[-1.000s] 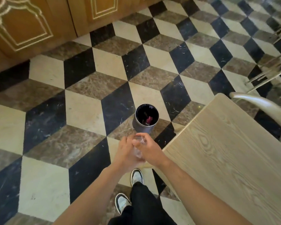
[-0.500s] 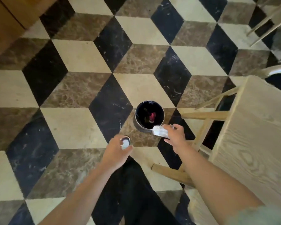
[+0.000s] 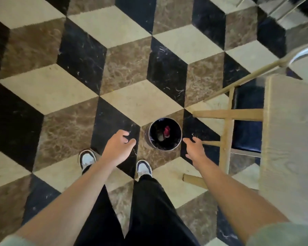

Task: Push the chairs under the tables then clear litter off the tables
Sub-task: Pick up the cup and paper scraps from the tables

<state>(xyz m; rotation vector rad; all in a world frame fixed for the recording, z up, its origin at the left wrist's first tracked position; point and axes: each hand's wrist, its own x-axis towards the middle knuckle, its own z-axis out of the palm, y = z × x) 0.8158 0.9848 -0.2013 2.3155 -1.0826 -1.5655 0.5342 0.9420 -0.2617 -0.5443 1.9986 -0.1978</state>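
Two hands out over tiled floor, both holding nothing. Left hand loosely curled, just left of bin. Right hand spread, fingers relaxed, just right of bin. Bin upright on floor, dark liner, red scrap and other litter inside. Tabletop at right edge, chair tucked beneath. Shoes near bin.
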